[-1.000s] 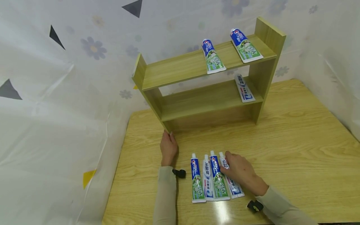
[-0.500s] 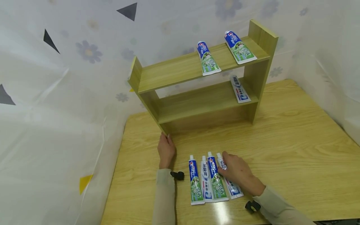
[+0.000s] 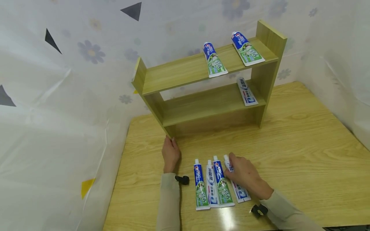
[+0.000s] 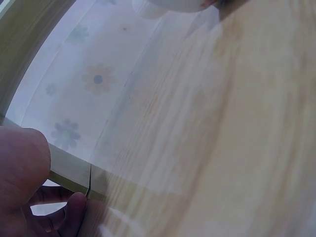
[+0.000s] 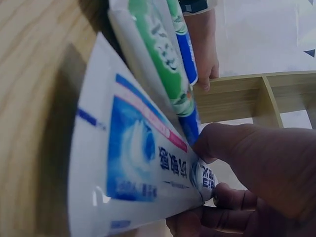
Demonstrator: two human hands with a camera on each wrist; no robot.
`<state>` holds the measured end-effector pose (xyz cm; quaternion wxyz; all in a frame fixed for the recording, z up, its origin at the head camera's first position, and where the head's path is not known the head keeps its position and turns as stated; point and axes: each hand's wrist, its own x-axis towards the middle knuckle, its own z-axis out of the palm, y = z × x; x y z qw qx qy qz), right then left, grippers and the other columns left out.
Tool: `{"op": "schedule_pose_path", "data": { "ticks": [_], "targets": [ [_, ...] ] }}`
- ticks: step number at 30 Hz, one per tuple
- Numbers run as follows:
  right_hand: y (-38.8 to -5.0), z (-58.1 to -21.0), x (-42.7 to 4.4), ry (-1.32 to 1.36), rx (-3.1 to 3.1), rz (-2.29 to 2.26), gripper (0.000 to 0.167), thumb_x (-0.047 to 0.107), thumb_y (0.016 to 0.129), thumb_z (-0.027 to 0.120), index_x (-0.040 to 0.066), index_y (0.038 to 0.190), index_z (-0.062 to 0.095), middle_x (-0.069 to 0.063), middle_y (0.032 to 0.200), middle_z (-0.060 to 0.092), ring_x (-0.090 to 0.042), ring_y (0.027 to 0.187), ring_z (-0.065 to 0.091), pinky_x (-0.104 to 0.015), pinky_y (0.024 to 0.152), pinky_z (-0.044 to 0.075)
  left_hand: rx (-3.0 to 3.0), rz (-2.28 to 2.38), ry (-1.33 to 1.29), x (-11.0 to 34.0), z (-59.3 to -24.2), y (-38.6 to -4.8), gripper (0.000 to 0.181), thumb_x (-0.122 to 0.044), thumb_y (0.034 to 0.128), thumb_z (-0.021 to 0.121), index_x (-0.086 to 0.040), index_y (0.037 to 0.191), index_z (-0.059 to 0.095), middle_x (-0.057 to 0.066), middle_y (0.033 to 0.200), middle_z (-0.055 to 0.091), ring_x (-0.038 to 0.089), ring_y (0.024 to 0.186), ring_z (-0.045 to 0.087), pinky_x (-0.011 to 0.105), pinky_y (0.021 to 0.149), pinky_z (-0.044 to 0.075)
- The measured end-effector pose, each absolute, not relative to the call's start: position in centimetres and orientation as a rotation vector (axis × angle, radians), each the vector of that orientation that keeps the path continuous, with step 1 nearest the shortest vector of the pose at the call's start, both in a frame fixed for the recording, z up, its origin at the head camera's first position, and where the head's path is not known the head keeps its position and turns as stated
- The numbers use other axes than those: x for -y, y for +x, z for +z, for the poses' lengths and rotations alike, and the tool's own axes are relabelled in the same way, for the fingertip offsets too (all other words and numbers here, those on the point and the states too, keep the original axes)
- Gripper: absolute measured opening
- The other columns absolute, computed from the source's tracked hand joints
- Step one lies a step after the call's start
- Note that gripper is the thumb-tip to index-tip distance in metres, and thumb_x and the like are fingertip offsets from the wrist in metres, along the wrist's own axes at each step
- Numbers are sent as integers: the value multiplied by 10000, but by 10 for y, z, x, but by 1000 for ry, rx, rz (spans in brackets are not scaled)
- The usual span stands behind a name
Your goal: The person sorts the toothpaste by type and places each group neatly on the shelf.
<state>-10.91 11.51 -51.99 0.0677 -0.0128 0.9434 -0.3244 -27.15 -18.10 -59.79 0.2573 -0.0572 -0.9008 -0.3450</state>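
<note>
My right hand (image 3: 245, 173) pinches a white toothpaste tube (image 3: 241, 192) near its cap end, at the right of a row on the table. In the right wrist view, thumb and fingers close around the narrow end of this tube (image 5: 133, 163). To its left lie a blue-and-green toothpaste tube (image 3: 224, 189), another white tube (image 3: 212, 186) and a second blue-and-green tube (image 3: 201, 189). My left hand (image 3: 171, 153) grips the bottom of the left side panel of a wooden shelf (image 3: 199, 104). In the left wrist view, fingers of this hand (image 4: 22, 173) curl at the panel's edge.
Two blue-and-green tubes, one mid-board (image 3: 215, 61) and one farther right (image 3: 247, 49), lie on the shelf's top board. A white tube (image 3: 247, 91) lies at the right of the lower board. A white patterned sheet (image 3: 72, 112) hangs behind and beside the wooden table (image 3: 303, 160).
The held white tube has shifted slightly right and up, and the gap to the blue-and-green tube beside it is wider. My left hand stays on the shelf panel. The head view has shifted a little.
</note>
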Motion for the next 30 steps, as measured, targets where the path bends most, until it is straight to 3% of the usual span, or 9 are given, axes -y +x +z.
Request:
{"op": "schedule_pose_path", "data": {
  "ticks": [10,19,25,30],
  "targets": [
    [-121,-498,-127,-71,-2920,-980,268,212,958,789,83,998,558,-25,710,551,-128,540,522,-234,460,367,2497,-861,-150,188,-618,-283,429,-339,1202,352,-6,1141,616,175,904,662,375,764,680,531,665,521],
    [-133,-473,-141,-80,-2973,-976,282,239,985,784,91,999,544,-25,718,542,-140,569,524,-264,485,370,2439,-896,-177,178,-591,-267,304,-220,1175,442,22,1110,614,241,913,666,485,806,684,646,695,510],
    [-145,-452,-151,-91,-3033,-984,306,250,1002,777,85,1043,523,-36,717,537,-149,565,527,-277,479,366,2439,-897,-182,178,-592,-269,344,-259,1188,412,8,1099,608,197,868,640,404,726,649,575,635,495],
    [-153,-442,-155,-152,-3096,-980,294,221,996,779,77,1053,529,-45,713,548,-150,555,530,-275,473,370,2481,-916,-156,175,-579,-260,311,-197,1179,429,43,1155,625,239,939,684,447,818,699,604,697,536]
  ]
}}
